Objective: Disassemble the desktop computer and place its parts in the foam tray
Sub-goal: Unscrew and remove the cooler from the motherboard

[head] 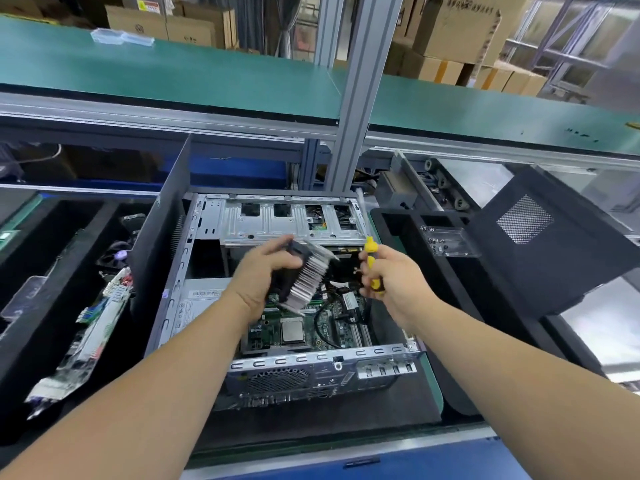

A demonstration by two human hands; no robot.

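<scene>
Head view: left hand (266, 271) is gripping the heatsink (308, 275) over the open case (214, 216); right hand (391, 278) is clutching the screwdriver (372, 263); carrying it level should be protecting its fins.

- One wide-angle view, worn on the person's head.
- It faces forward and down, close over the open computer case (277, 289) on the desk (437, 393).
- Both forearms reach in from the bottom edge.
</scene>
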